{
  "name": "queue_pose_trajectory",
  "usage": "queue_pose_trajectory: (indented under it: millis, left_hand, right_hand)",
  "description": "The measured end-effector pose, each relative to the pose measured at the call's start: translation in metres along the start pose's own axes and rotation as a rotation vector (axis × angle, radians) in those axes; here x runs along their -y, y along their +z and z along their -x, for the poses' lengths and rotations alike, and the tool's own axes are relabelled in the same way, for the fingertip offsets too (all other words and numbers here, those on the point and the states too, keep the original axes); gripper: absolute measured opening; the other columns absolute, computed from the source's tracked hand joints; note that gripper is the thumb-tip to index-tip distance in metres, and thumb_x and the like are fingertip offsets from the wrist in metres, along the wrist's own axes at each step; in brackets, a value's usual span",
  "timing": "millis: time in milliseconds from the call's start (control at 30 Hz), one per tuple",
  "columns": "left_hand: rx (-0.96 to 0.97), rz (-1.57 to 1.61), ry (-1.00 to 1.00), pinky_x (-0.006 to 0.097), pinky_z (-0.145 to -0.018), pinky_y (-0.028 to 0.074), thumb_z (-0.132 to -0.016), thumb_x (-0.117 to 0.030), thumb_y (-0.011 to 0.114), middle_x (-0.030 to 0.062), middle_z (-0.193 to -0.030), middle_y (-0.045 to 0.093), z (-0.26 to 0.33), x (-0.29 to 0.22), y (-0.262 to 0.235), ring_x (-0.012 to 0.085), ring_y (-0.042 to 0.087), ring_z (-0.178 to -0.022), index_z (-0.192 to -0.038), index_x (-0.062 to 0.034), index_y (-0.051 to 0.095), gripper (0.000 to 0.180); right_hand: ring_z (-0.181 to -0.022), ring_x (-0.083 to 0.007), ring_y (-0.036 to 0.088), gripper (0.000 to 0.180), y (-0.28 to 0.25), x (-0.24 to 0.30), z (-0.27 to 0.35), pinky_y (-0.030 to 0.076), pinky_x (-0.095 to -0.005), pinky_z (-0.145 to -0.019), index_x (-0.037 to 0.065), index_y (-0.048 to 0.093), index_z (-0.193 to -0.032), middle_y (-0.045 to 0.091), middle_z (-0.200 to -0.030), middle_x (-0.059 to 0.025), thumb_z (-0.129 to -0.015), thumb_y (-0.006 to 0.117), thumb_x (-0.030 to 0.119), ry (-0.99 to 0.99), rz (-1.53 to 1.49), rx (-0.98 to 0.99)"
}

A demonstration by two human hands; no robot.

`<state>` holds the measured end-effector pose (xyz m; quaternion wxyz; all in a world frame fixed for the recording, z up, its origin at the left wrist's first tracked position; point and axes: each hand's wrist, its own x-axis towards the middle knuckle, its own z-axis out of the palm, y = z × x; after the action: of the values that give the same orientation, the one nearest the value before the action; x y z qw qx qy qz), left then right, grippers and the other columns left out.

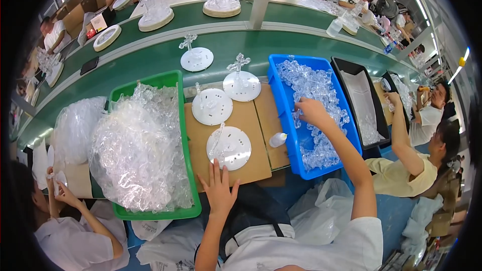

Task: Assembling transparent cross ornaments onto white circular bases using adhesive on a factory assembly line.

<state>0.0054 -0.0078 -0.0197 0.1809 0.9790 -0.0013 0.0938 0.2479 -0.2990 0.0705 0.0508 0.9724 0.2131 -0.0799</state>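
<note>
My left hand [219, 190] lies with fingers spread on the cardboard sheet [258, 163]. Its fingertips touch the near edge of a round white disc [236, 150], on which a clear plastic stem lies tilted. My right hand [312, 112] reaches into the blue bin [277, 101], fingers curled down at the loose clear plastic pieces [321, 88]. What its fingertips grip, if anything, is hard to make out. Beyond the nearest disc sit another white disc [213, 110] with a short clear stem, and one [246, 89] carrying a branched clear piece.
A green bin [188, 180] heaped with clear plastic parts stands left. A small white bottle [277, 140] is beside the blue bin. Further right is a black tray [359, 100]. Another disc [197, 59] stands on the green bench [145, 62]. Co-workers sit close on both sides.
</note>
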Motion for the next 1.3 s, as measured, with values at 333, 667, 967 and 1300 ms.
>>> queue_pose_trajectory:
  millis: [333,667,967,1300]
  left_hand:
    - [-0.017,0.016,-0.006,0.066,-0.105,0.010,-0.085,-0.034,0.058,0.0195,-0.147,0.026,0.004,0.003,0.004,0.0354,0.023,-0.136,-0.126,0.0000,0.047,0.054]
    - [-0.048,0.080,-0.004,0.066,-0.105,0.008,-0.086,-0.035,0.057,0.0170,-0.147,0.026,0.001,0.004,0.007,0.0361,0.023,-0.136,-0.127,-0.0025,0.048,0.053]
    - [-0.067,0.120,-0.012,0.065,-0.105,0.009,-0.085,-0.037,0.057,0.0154,-0.148,0.025,0.004,0.003,0.006,0.0352,0.021,-0.137,-0.135,-0.0085,0.041,0.060]
    - [0.001,0.057,-0.021,0.067,-0.103,0.009,-0.084,-0.041,0.059,0.0170,-0.149,0.023,-0.005,-0.005,-0.001,0.0382,0.020,-0.137,-0.137,-0.0233,0.043,0.058]
  right_hand:
    - [-0.063,-0.0223,0.062,0.019,-0.036,0.023,0.065,0.048,-0.0329,-0.061,0.010,0.069,-0.095,0.064,-0.073,-0.0091,-0.077,0.068,0.016,-0.001,-0.361,-0.335]
    - [-0.059,-0.0246,0.061,0.019,-0.018,0.172,0.078,0.046,-0.0346,-0.053,0.003,0.063,-0.087,0.061,-0.068,-0.0122,-0.077,0.067,0.019,-0.179,-0.650,-0.282]
    - [-0.062,-0.0315,0.061,0.021,0.026,0.186,0.036,0.048,-0.0386,-0.059,0.002,0.063,-0.083,0.061,-0.064,-0.0135,-0.077,0.068,0.021,-0.210,-0.587,-0.148]
    - [-0.067,-0.0343,0.062,0.025,0.023,0.185,0.039,0.048,-0.0432,-0.060,0.004,0.060,-0.093,0.063,-0.067,-0.0149,-0.076,0.068,0.021,-0.193,-0.478,-0.110]
